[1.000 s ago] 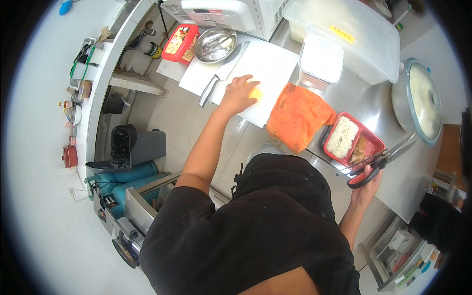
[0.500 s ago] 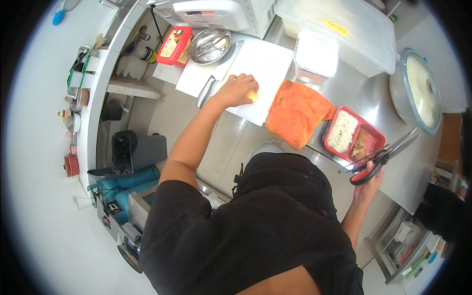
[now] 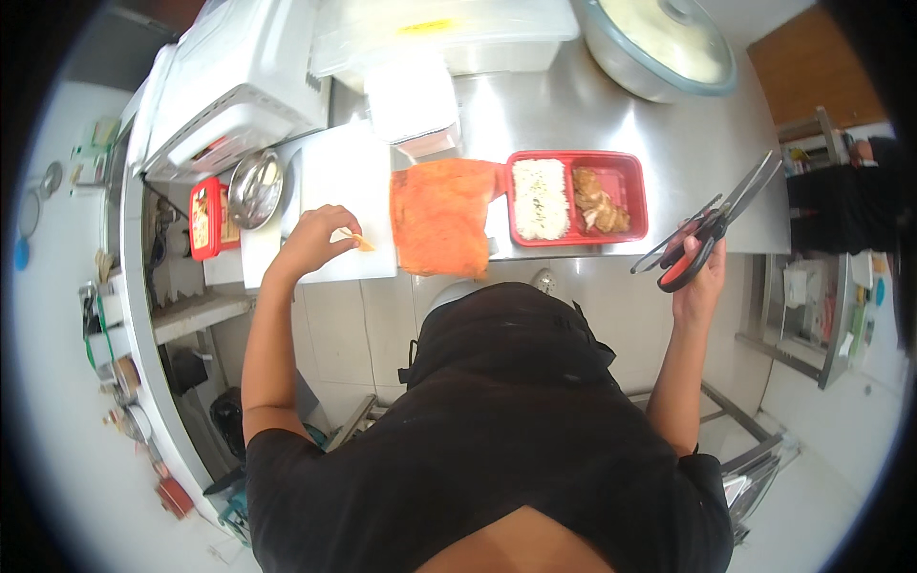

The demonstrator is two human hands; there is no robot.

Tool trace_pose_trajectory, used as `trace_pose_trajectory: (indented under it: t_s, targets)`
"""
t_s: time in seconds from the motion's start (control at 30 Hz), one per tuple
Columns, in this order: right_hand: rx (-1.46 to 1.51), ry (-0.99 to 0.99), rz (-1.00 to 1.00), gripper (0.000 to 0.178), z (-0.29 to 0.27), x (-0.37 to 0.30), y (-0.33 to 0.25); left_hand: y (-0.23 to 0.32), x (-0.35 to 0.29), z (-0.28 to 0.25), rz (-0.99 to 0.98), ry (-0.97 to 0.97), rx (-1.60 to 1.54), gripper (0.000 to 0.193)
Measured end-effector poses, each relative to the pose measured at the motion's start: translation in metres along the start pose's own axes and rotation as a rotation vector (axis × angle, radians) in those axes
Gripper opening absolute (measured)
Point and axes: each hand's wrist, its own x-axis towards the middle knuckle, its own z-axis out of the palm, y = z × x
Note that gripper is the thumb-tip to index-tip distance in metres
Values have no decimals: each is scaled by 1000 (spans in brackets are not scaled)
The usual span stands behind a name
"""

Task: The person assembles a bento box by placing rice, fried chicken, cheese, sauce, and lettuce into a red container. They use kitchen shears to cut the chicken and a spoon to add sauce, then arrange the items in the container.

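My left hand is over the near part of a white cutting board, thumb and fingers closed on a small yellow-orange piece, too small to name. On the right, my right hand grips scissors with black and red handles, blades pointing up and away. A thin metal tool lies alongside them in that grip; its kind is unclear. Between my hands, an orange cloth hangs over the counter's front edge. Beside it sits a red two-compartment tray with white rice and browned meat pieces.
A metal bowl and red tub stand at the left, near a white appliance. Behind the cloth are a foil-topped container and a large clear bin. A lidded basin stands far right on the steel counter.
The view has turned, so the counter now lies squarer and farther left. My left hand still pinches the yellow-orange piece, with its fingers less curled over it. The scissors stay in my right hand.
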Motion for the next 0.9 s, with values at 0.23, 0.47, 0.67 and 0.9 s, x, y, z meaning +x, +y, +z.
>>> trace_pose_trajectory:
  t_s: [0.23,0.47,0.67,0.9]
  targets:
    - [39,137,-62,42,-38,-15,-2,106,77,-17,358,45,-173,13]
    - [70,197,-78,41,-51,-37,2,210,210,8,691,-151,-70,18]
    - [115,337,-88,42,-58,-62,8,249,254,31,713,-401,399,23]
    - [124,440,-84,44,-72,-90,15,256,274,66,787,-504,335,22]
